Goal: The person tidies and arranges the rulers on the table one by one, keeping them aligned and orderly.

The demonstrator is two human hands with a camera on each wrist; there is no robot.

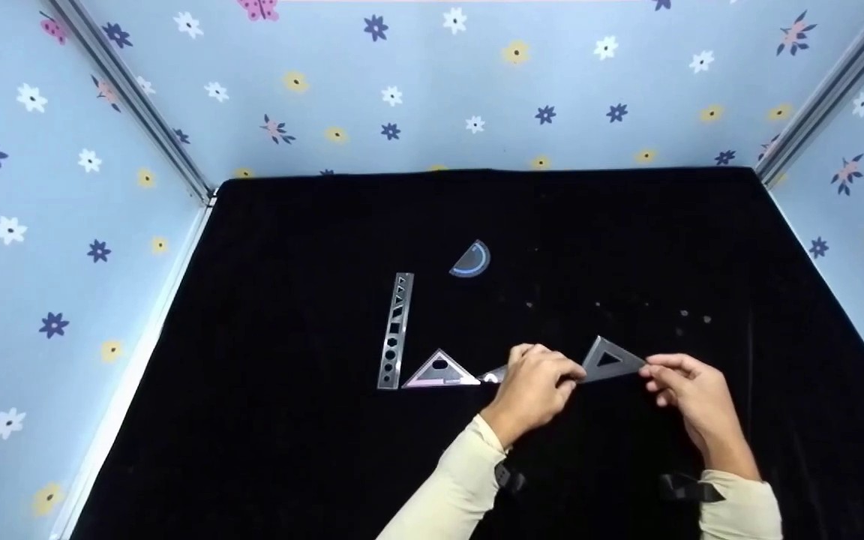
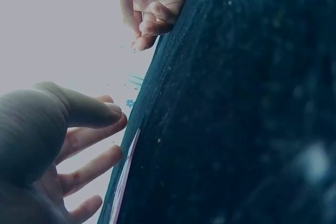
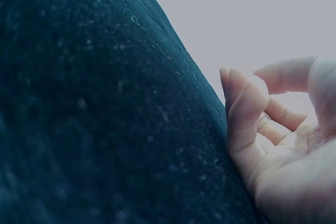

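Observation:
In the head view, a clear triangular set square (image 1: 624, 366) with a triangular cutout is held between both hands. My right hand (image 1: 698, 397) pinches its right corner between thumb and index finger. At its lower left corner, my left hand (image 1: 533, 386) brings thumb and index fingertips together on the edge. Beneath the left hand, a clear piece (image 1: 492, 375) with a white mark is mostly hidden. Left of it lies another set square (image 1: 464, 370) with a pinkish edge and an oval hole. The left wrist view shows the left thumb (image 2: 94, 111) against the index fingertip, other fingers spread.
A clear ruler (image 1: 394, 330) with a row of shaped holes lies upright in view, left of the pink-edged set square. Farther back is a small protractor (image 1: 473, 261) with a blue arc. Black cloth (image 1: 289, 315) covers the table, with flowered panels (image 1: 432, 82) around it.

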